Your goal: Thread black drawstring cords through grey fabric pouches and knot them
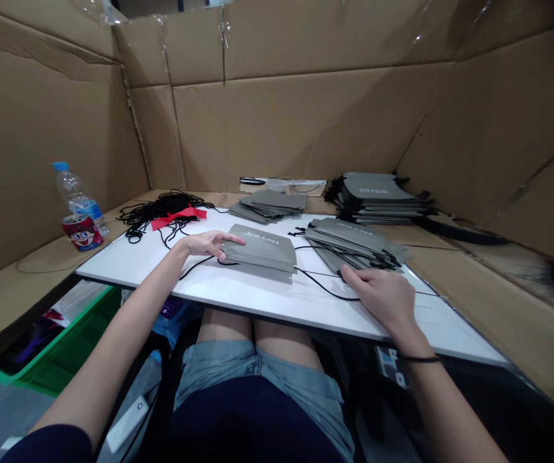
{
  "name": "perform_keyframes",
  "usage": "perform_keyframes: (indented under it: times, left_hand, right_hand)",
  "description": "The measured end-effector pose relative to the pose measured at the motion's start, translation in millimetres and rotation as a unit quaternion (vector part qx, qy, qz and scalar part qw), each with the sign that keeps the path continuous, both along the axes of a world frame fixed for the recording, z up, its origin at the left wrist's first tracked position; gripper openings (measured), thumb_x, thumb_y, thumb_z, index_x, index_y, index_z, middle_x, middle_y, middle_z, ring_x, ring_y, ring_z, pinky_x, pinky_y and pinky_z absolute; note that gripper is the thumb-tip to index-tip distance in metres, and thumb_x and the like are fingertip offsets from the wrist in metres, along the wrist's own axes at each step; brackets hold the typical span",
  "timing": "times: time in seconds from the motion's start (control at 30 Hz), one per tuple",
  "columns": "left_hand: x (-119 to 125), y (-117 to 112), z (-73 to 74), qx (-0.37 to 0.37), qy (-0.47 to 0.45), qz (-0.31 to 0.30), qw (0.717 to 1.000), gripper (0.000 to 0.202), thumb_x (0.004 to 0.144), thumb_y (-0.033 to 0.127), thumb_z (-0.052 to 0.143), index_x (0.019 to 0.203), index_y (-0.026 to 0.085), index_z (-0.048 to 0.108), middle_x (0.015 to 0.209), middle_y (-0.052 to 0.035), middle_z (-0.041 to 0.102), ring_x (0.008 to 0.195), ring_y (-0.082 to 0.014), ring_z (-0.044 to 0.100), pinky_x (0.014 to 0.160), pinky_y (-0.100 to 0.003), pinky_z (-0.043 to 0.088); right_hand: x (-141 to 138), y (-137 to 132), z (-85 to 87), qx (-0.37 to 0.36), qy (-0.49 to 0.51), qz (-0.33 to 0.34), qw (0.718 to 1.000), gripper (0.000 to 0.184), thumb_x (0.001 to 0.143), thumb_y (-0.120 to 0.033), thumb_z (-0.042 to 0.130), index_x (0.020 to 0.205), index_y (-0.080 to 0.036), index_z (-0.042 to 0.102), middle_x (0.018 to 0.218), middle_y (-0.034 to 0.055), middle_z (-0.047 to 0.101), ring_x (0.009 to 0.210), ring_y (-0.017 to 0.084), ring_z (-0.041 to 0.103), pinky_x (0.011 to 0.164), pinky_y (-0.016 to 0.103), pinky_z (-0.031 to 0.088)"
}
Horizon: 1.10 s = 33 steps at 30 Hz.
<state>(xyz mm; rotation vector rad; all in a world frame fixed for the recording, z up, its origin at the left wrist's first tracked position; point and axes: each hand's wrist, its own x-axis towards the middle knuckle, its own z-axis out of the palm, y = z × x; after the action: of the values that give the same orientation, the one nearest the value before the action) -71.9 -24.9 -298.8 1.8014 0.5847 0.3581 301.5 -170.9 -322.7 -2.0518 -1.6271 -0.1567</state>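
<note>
My left hand (206, 244) lies at the left edge of a flat grey paper bag (260, 251) with white INTEX lettering, its fingers over the bag's top face. A thin black cord (325, 287) runs from under the bag across the white tabletop (127, 260). My right hand (376, 292) rests at the near corner of a loose stack of grey bags (354, 241), its fingers spread and touching the stack and its tangled black cords. The hand grips nothing that I can see.
A taller stack of grey bags (373, 199) and a lower stack (269, 206) stand behind. At the left lie a black cord bundle with red ribbon (163, 212), a water bottle (78, 196) and a soda can (82, 231). Cardboard walls (281, 122) surround the table.
</note>
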Motion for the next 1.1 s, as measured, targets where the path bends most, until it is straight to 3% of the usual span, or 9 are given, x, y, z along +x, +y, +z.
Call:
perform_keyframes:
  times: [0.13,0.27,0.4,0.57,0.87,1.1]
  left_hand:
    - [-1.1,-3.5,0.8,-0.004,-0.016,-0.004,1.0,0.07,0.057,0.02,0.08,0.125,0.017,0.061,0.113,-0.0116,0.063,0.081,-0.0161,0.06,0.061,-0.021,0.044]
    - [-5.2,-13.9,3.2,-0.028,-0.04,0.025,0.999,0.063,0.058,0.013,0.079,0.119,0.018,0.064,0.136,-0.0152,0.052,0.095,-0.0186,0.061,0.066,-0.02,0.047]
    - [-4.1,-22.5,3.0,-0.074,-0.073,0.04,0.994,0.072,0.059,0.01,0.077,0.128,0.017,0.058,0.133,-0.0186,0.055,0.104,-0.024,0.062,0.075,-0.026,0.05]
    - [2.1,-22.8,0.8,-0.085,-0.105,0.017,0.991,0.079,0.057,0.007,0.075,0.133,0.018,0.054,0.137,-0.0159,0.053,0.121,-0.0299,0.054,0.088,-0.032,0.05]
    - [-5.6,-23.1,1.8,-0.076,-0.107,0.005,0.991,0.083,0.059,0.009,0.076,0.137,0.017,0.049,0.142,-0.0182,0.047,0.125,-0.0319,0.049,0.098,-0.038,0.045]
    - [-13.1,-20.0,0.4,-0.03,-0.09,0.022,0.995,0.083,0.062,0.014,0.077,0.139,0.017,0.047,0.144,-0.0173,0.045,0.128,-0.0322,0.046,0.095,-0.037,0.046]
  right_hand:
    - [-1.8,1.7,0.3,-0.005,0.004,0.005,1.0,0.052,0.081,-0.057,0.041,0.067,-0.021,0.076,0.066,0.009,0.07,0.064,0.023,0.059,0.053,0.028,0.028]
    - [-5.7,2.1,0.6,-0.016,0.0,0.02,1.0,0.052,0.081,-0.055,0.041,0.056,-0.02,0.071,0.058,0.0085,0.065,0.06,0.021,0.056,0.052,0.028,0.026]
    - [-11.6,-1.1,0.7,-0.008,-0.011,0.013,1.0,0.052,0.082,-0.053,0.039,0.053,-0.019,0.068,0.055,0.0082,0.062,0.058,0.02,0.054,0.052,0.028,0.025]
    - [-18.3,-4.9,2.6,-0.013,-0.039,0.027,0.999,0.052,0.082,-0.051,0.037,0.052,-0.02,0.066,0.052,0.0083,0.061,0.056,0.019,0.051,0.052,0.028,0.022]
    - [-13.4,-6.3,6.0,-0.058,-0.004,0.022,0.998,0.047,0.077,-0.047,0.038,0.047,-0.019,0.061,0.055,0.0082,0.062,0.059,0.02,0.054,0.052,0.027,0.024]
    - [-15.5,-4.9,5.2,-0.052,0.001,0.029,0.998,0.047,0.077,-0.045,0.039,0.048,-0.019,0.064,0.056,0.0086,0.063,0.058,0.02,0.053,0.052,0.028,0.023]
